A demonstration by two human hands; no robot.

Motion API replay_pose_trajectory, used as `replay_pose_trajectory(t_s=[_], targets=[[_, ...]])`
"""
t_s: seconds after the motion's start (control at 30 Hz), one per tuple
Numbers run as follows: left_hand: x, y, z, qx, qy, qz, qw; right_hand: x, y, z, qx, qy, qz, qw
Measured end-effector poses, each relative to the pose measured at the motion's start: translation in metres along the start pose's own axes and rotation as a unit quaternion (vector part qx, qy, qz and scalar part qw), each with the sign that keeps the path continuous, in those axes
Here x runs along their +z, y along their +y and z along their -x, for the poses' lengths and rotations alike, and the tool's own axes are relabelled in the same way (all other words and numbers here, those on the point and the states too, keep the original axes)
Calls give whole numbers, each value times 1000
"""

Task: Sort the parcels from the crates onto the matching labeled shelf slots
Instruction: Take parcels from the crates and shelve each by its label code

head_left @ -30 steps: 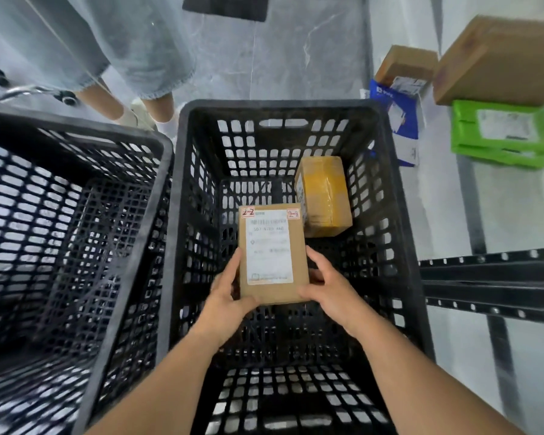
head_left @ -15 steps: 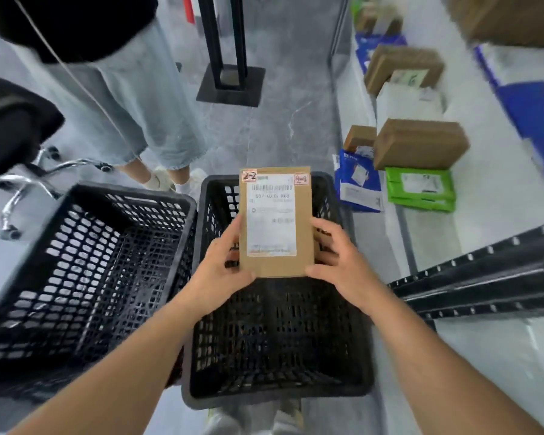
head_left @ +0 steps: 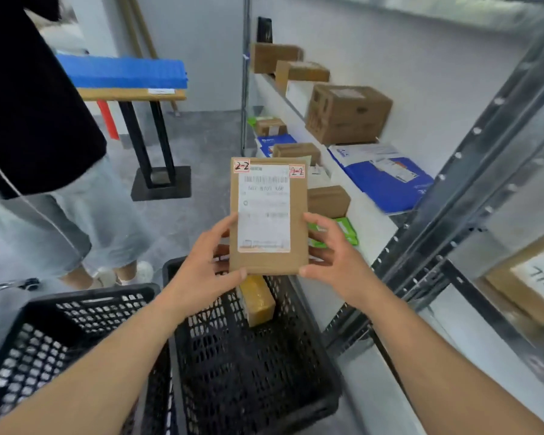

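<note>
Above the right-hand black crate (head_left: 252, 365), we hold a flat brown parcel (head_left: 268, 215) upright, its white shipping label facing us and "2-2" handwritten on stickers at both top corners. Our left hand (head_left: 206, 271) grips its lower left edge, thumb on the front; our right hand (head_left: 333, 259) grips the lower right edge likewise. A yellow parcel (head_left: 257, 299) lies in the crate below. A second black crate (head_left: 54, 343) stands just beside it on the left. To the right, a metal shelf (head_left: 368, 227) carries cardboard boxes and blue mailers. Another person stands at left.
</note>
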State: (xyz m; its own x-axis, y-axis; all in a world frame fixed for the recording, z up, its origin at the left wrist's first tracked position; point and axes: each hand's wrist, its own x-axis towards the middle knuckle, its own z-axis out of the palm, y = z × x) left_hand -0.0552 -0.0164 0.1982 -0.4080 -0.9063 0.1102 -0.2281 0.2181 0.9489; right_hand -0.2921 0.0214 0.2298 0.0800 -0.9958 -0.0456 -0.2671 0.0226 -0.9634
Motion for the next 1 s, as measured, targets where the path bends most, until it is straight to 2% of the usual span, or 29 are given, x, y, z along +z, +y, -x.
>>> replay_pose_trajectory(t_s=[0.43, 0.8, 1.0], targets=[[9, 74, 18, 167, -80, -4, 983, -1, -63, 109, -58, 161, 25, 985], [67, 113, 33, 216, -189, 34, 957, -10, -78, 207, -33, 302, 40, 952], [101, 139, 46, 243, -224, 49, 943, -23, -82, 255, -48, 347, 42, 936]])
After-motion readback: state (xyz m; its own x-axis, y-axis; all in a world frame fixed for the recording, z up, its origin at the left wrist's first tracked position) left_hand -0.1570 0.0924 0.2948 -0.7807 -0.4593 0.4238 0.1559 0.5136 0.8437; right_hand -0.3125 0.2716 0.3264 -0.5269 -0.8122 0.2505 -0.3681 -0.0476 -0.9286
